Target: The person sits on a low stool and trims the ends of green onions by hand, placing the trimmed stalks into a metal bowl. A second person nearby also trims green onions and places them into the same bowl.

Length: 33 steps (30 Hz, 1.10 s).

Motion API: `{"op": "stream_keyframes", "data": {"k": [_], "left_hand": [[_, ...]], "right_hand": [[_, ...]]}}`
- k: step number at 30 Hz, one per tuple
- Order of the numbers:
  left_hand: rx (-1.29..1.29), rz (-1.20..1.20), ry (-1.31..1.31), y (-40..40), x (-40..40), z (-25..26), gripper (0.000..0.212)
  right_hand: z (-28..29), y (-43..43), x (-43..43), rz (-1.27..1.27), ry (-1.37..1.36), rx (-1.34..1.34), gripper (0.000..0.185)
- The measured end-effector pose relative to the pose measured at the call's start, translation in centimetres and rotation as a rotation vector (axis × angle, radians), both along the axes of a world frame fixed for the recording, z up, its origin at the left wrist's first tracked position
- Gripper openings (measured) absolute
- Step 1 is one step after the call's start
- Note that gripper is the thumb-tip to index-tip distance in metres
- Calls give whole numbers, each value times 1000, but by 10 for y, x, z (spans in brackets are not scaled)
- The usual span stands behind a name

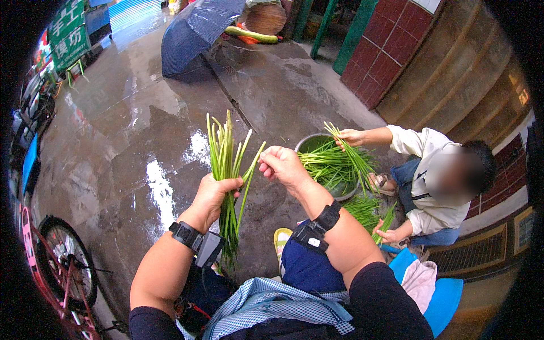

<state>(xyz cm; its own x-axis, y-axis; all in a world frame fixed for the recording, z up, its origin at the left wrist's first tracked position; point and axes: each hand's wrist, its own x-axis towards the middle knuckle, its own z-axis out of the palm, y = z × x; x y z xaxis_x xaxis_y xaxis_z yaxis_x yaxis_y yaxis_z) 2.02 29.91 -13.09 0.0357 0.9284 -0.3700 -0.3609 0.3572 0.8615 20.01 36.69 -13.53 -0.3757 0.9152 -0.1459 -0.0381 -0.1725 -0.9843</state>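
My left hand (216, 193) is closed around a bundle of long green stalks (227, 159) with pale ends, likely garlic chives or a similar vegetable. The pale ends point away from me and the darker leafy ends hang down. To the right of the bundle, my right hand (280, 165) has its thumb and forefinger pinched at the tip of one stalk that leans out from the bundle. Beyond my right hand stands a round metal basin (301, 142) with many more green stalks (327, 165) in it. Another heap of stalks (363, 210) lies beside the basin.
A co-worker (437, 182) sits low at the right, holding stalks in both hands. Next to me is a blue plastic seat (448, 297) with a cloth (418, 282). An opened umbrella (195, 36) rests on the wet ground ahead. A bicycle (68, 263) stands at the left.
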Motion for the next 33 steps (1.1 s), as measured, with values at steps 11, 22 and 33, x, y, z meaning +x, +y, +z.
{"op": "stream_keyframes", "data": {"k": [11, 22, 33], "left_hand": [[-15, -13, 4, 0, -2, -1, 15], [22, -64, 106, 11, 4, -10, 18], [-26, -50, 41, 16, -1, -16, 24]], "right_hand": [[-9, 18, 16, -390, 133, 20, 11], [-65, 37, 3, -229, -422, 438, 17], [-11, 17, -24, -32, 199, 19, 25]]}}
